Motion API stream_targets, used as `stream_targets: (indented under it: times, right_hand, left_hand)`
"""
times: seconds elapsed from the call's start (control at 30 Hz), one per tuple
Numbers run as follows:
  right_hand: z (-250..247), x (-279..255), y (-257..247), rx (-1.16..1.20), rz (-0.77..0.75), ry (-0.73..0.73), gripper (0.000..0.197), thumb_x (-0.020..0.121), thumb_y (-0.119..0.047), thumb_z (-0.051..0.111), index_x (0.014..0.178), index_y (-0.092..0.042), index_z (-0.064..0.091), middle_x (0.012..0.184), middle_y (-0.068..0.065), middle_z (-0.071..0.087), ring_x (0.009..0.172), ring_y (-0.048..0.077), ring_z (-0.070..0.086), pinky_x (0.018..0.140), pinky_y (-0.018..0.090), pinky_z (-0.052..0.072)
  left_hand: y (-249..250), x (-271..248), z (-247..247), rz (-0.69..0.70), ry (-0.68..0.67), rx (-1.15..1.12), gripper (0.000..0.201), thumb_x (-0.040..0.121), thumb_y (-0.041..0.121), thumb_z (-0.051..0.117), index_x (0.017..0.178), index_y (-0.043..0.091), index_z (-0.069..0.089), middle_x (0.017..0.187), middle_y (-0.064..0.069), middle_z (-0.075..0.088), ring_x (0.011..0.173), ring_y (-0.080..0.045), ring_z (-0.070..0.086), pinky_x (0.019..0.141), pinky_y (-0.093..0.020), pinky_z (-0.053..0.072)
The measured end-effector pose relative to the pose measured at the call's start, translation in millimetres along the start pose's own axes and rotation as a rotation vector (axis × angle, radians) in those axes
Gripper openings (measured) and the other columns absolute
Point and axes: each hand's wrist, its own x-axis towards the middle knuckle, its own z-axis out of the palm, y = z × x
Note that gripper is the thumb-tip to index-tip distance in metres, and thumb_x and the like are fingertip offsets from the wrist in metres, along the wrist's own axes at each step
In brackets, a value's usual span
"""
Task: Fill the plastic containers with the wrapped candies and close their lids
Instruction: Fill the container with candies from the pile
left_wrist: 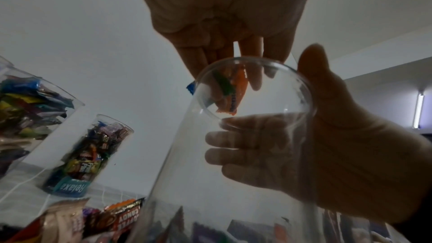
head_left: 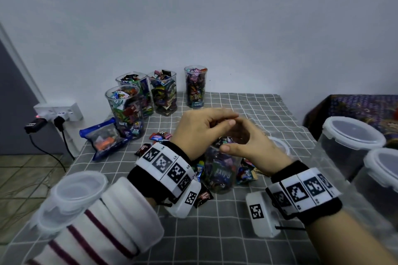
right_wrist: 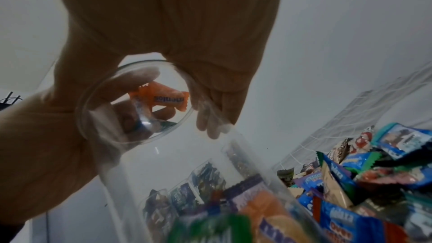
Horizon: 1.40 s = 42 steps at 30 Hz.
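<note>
A tall clear plastic container (head_left: 219, 170) stands mid-table, its lower part filled with wrapped candies. My right hand (head_left: 241, 137) grips it just under the rim, thumb toward me and fingers behind the wall (left_wrist: 245, 147). My left hand (head_left: 233, 119) hovers over the open mouth and pinches a few wrapped candies (left_wrist: 233, 90): orange, green and blue. From the right wrist the orange candy (right_wrist: 161, 97) shows through the rim, held by the left fingers (right_wrist: 121, 110). Loose candies (head_left: 245, 173) lie around the container's base.
Several open containers full of candies (head_left: 164, 92) stand at the back left, beside a blue candy bag (head_left: 103, 139). Two lidded empty tubs (head_left: 349, 142) sit at the right edge. Stacked clear lids (head_left: 75, 189) sit near the left front. A power strip (head_left: 58, 112) lies off-table left.
</note>
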Motion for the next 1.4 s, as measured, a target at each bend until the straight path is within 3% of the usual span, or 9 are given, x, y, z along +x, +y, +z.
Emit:
stream_targets:
  times: [0.13, 0.23, 0.47, 0.63, 0.77, 0.9, 1.13, 1.23, 1.4]
  right_hand:
    - [1, 0, 3, -0.023, -0.01, 0.023, 0.104, 0.044, -0.056, 0.087, 0.13, -0.014, 0.045, 0.127, 0.002, 0.059, 0.122, 0.015, 0.054, 0.107, 0.042, 0.04]
    - [0, 1, 3, -0.027, -0.007, 0.006, 0.089, 0.051, -0.044, 0.083, 0.127, -0.016, 0.046, 0.12, 0.0, 0.063, 0.115, 0.011, 0.058, 0.099, 0.034, 0.048]
    - [-2, 3, 6, -0.117, 0.035, 0.044, 0.123, 0.037, -0.063, 0.083, 0.139, -0.011, 0.036, 0.13, 0.002, 0.055, 0.12, 0.013, 0.053, 0.104, 0.038, 0.043]
    - [-4, -1, -3, -0.231, 0.066, 0.031, 0.104, 0.057, -0.07, 0.064, 0.142, -0.02, 0.032, 0.134, -0.001, 0.051, 0.121, 0.011, 0.049, 0.103, 0.032, 0.04]
    - [-21, 4, -4, -0.256, 0.065, 0.166, 0.07, 0.088, -0.064, 0.034, 0.138, -0.016, 0.041, 0.133, 0.007, 0.053, 0.119, 0.018, 0.051, 0.106, 0.044, 0.037]
    - [-41, 16, 3, -0.537, 0.09, 0.206, 0.037, 0.097, -0.022, 0.047, 0.133, -0.011, 0.048, 0.131, 0.008, 0.054, 0.115, 0.019, 0.052, 0.1, 0.036, 0.041]
    - [-34, 20, 21, -1.133, 0.447, -0.331, 0.089, 0.071, -0.035, 0.077, 0.145, -0.028, 0.027, 0.144, 0.002, 0.041, 0.125, 0.023, 0.045, 0.102, 0.036, 0.04]
    - [-25, 19, 33, -1.243, 0.469, -0.425, 0.098, 0.066, -0.04, 0.08, 0.146, -0.029, 0.023, 0.15, -0.003, 0.026, 0.131, 0.024, 0.038, 0.105, 0.039, 0.039]
    - [-17, 16, 38, -1.364, 0.432, -0.441, 0.092, 0.07, -0.041, 0.077, 0.145, -0.03, 0.026, 0.148, 0.001, 0.03, 0.129, 0.025, 0.041, 0.104, 0.037, 0.039]
  left_hand:
    - [5, -1, -1, 0.068, -0.03, 0.052, 0.036, 0.087, 0.047, 0.048, 0.12, 0.037, 0.057, 0.112, 0.017, 0.066, 0.105, 0.006, 0.06, 0.092, -0.024, 0.05]
    - [6, 0, -1, 0.079, -0.011, 0.049, 0.04, 0.088, 0.049, 0.043, 0.12, 0.033, 0.061, 0.113, 0.009, 0.068, 0.105, 0.002, 0.061, 0.091, -0.03, 0.05]
    - [6, 1, 1, 0.079, 0.08, 0.043, 0.046, 0.088, 0.051, 0.037, 0.11, 0.027, 0.069, 0.1, 0.007, 0.072, 0.087, 0.001, 0.064, 0.078, -0.028, 0.053]
    - [2, 5, -9, -0.001, 0.169, -0.016, 0.037, 0.088, 0.052, 0.04, 0.104, 0.034, 0.068, 0.094, 0.013, 0.07, 0.083, -0.003, 0.065, 0.064, -0.023, 0.047]
    - [-11, 8, -27, -0.201, 0.169, 0.088, 0.025, 0.093, 0.035, 0.051, 0.107, 0.025, 0.07, 0.088, 0.019, 0.066, 0.085, 0.0, 0.061, 0.074, -0.023, 0.047]
    - [-21, 7, -45, -0.408, -0.101, 0.39, 0.031, 0.094, 0.028, 0.053, 0.125, 0.029, 0.058, 0.121, 0.002, 0.062, 0.105, -0.013, 0.058, 0.094, -0.031, 0.046]
    - [-50, -8, -34, -0.613, -0.761, 0.751, 0.116, 0.064, 0.054, 0.078, 0.15, 0.033, 0.002, 0.158, -0.005, 0.009, 0.143, -0.027, 0.02, 0.111, -0.046, 0.029]
    - [-55, -22, -18, -0.658, -0.88, 0.807, 0.13, 0.056, 0.068, 0.075, 0.146, 0.04, -0.014, 0.158, -0.004, -0.014, 0.145, -0.032, 0.001, 0.113, -0.056, 0.022]
    - [-59, -35, 2, -0.657, -0.921, 0.919, 0.129, 0.055, 0.076, 0.069, 0.143, 0.042, -0.019, 0.157, -0.005, -0.019, 0.143, -0.041, -0.006, 0.108, -0.06, 0.028]
